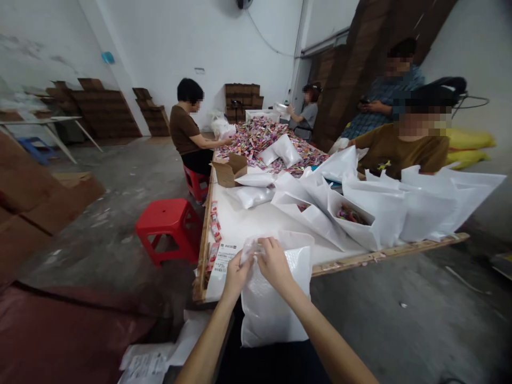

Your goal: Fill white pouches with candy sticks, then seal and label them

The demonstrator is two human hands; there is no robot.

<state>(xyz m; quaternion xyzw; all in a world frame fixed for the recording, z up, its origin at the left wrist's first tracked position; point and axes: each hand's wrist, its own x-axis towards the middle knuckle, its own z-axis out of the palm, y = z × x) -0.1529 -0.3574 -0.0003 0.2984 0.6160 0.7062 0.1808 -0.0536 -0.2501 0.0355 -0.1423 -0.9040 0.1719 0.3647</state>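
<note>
A full white plastic bag (272,314) leans on the near edge of the table, its top toward the table. My left hand (239,269) pinches the bag's upper left corner. Beside it my right hand (274,261) grips the same upper edge, its fingers bent over the plastic. Both hands are close together, almost touching. Just left of them lies a white sheet with printed labels (220,266). Small red packets (216,228) lie along the table's left edge.
Open white bags (356,213) stand along the table's right side. Filled bags (252,196), an open carton (230,170) and a heap of small packets (260,138) lie farther back. A red stool (166,218) stands left. Several people are around the table (336,261).
</note>
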